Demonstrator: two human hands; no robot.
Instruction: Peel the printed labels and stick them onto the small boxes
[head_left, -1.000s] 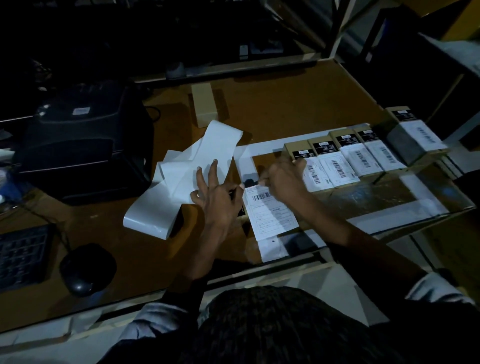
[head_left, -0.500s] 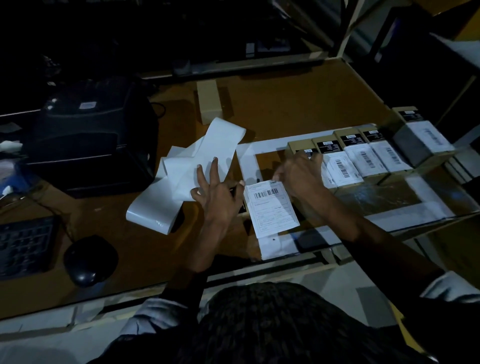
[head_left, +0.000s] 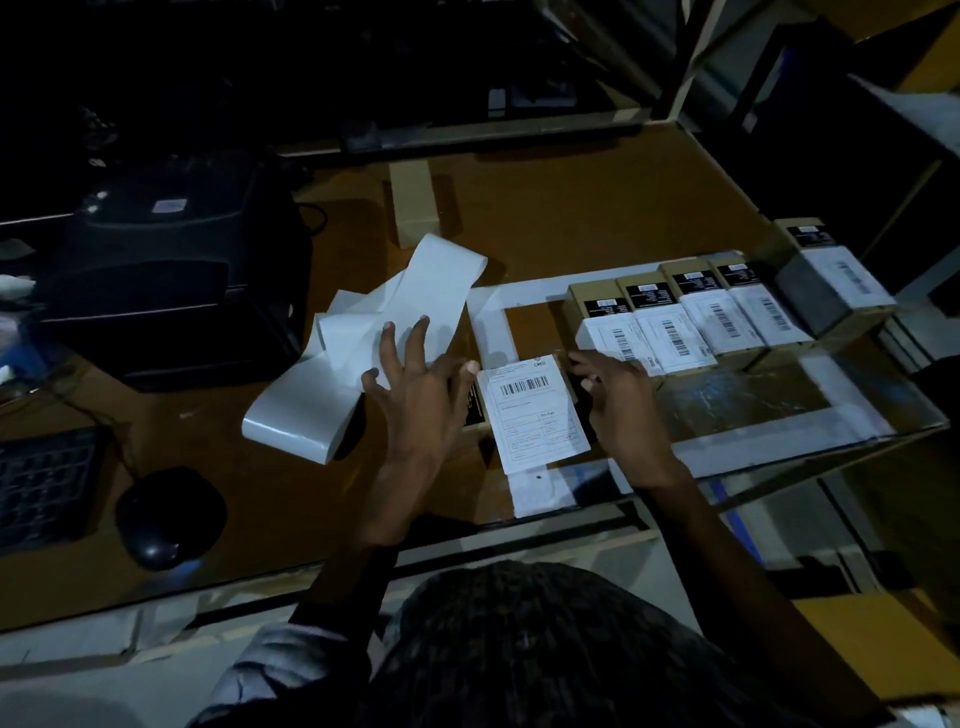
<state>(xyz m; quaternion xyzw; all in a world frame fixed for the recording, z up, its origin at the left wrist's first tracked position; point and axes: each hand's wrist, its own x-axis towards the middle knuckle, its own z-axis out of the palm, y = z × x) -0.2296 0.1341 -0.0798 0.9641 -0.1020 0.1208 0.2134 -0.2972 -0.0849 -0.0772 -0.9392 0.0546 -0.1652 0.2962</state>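
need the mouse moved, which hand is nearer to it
Left. The left hand is up and to the right of the mouse; the right hand is farther right, past the label.

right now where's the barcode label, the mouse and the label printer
barcode label (head_left: 530, 410): head view, middle of its printed face
mouse (head_left: 169, 514): head view, top of its shell
label printer (head_left: 171, 270): head view, its dark lid
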